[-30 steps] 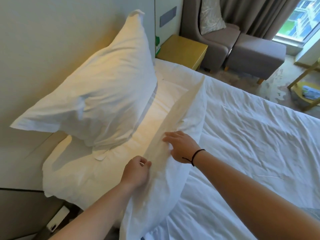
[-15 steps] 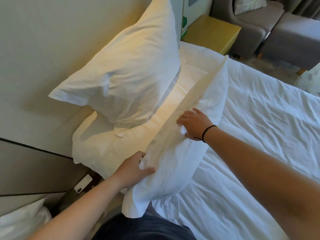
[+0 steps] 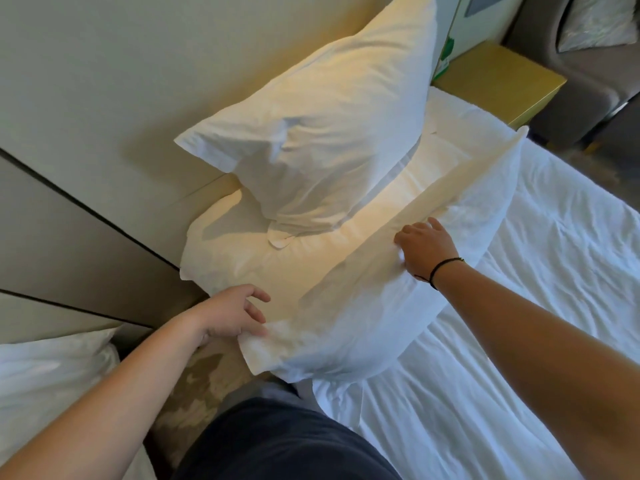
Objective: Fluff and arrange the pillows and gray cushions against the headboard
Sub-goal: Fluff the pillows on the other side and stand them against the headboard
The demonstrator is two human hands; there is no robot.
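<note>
- Pillows number three at the head of the bed: the front pillow lies slanted across the white bedsheet, a flat pillow lies behind it, and an upright pillow leans on the beige padded headboard.
- Left hand rests at the near corner of the front pillow, thumb on the corner flap, fingers loosely spread above the fabric; no firm grasp shows.
- Right hand, a black band on its wrist, presses down on the front pillow's upper edge, fingers extended and partly sunk in the cloth.
- A yellow nightstand stands beyond the bed's far side, with a grey armchair past it.
- Another white pillow shows at the lower left.
</note>
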